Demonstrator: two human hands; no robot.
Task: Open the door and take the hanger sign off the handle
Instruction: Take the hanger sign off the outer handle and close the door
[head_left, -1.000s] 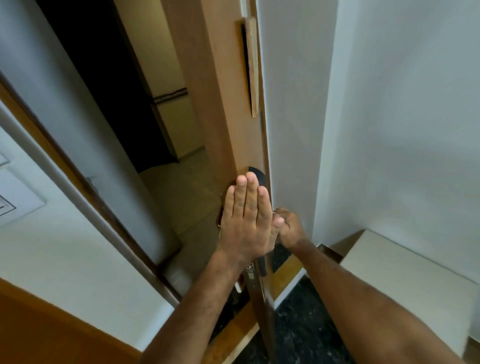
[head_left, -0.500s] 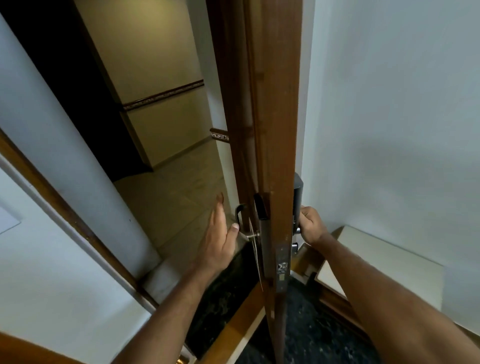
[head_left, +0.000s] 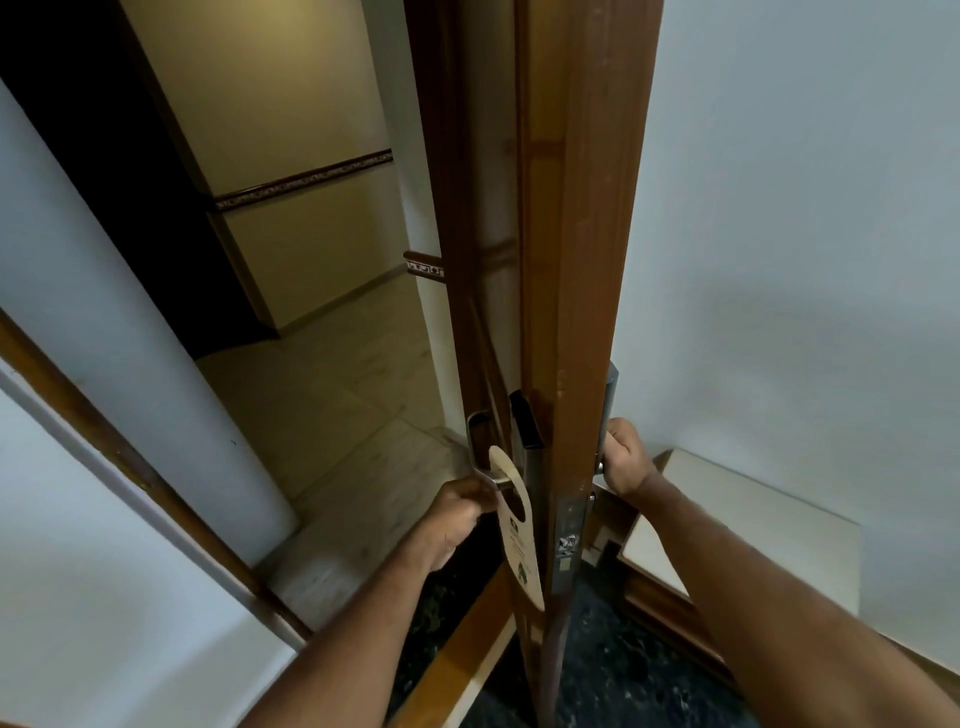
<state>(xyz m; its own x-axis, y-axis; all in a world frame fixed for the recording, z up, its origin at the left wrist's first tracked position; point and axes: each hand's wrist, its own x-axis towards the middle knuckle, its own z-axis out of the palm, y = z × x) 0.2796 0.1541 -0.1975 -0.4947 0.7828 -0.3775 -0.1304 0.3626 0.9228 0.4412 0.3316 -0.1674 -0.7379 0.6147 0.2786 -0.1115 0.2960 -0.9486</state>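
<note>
Just beyond the left hand (head_left: 457, 512), whose fingers (head_left: 480, 499) pinch the hanger sign (head_left: 519, 540) looped on the outer handle (head_left: 480, 457): lift clear of the lever while the right hand (head_left: 623, 457), clenched round the inner handle, steadies the open door (head_left: 587, 260)

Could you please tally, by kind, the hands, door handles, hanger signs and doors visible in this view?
Hands: 2, the left hand at the hanger sign, the right hand on the inner handle
Door handles: 2, the outer handle and the inner handle, mostly hidden
Hanger signs: 1, the hanger sign on the outer handle
Doors: 1, the door, open
Total: 6
</note>
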